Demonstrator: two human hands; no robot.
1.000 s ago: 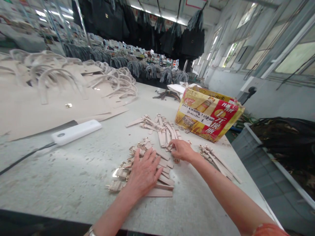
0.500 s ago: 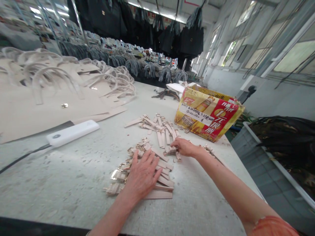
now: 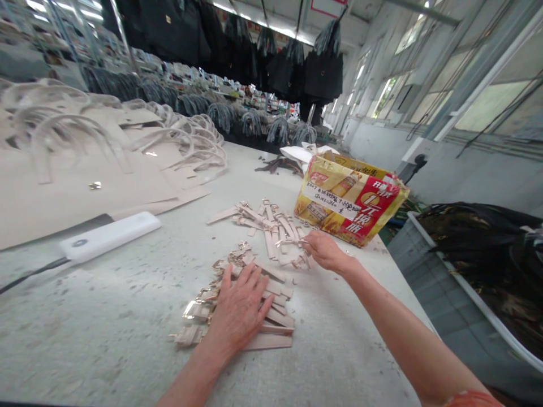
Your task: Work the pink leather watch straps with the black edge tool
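Note:
My left hand point(image 3: 240, 305) lies flat, fingers spread, on a pile of beige straps with gold buckles point(image 3: 271, 329). The buckles point left and the strap ends lie fanned to the right. Farther back is a looser heap of similar buckle straps point(image 3: 271, 229). At its right edge my right hand point(image 3: 326, 251) has its fingers pinched on the end of a buckle strap point(image 3: 291, 243), which points left over the heap. The fingertips partly hide that end.
A yellow and red carton point(image 3: 350, 200) stands behind my right hand. Large beige panels with looped handles point(image 3: 55, 169) cover the left side, near a white power bank-like device with a cable point(image 3: 110, 236). Right of the table edge stands a grey bin point(image 3: 418, 271) of dark material.
My right hand has shifted slightly, and the strap at its fingers now lies across the loose heap. My left hand stays flat on its pile. The whole view has swung a little right.

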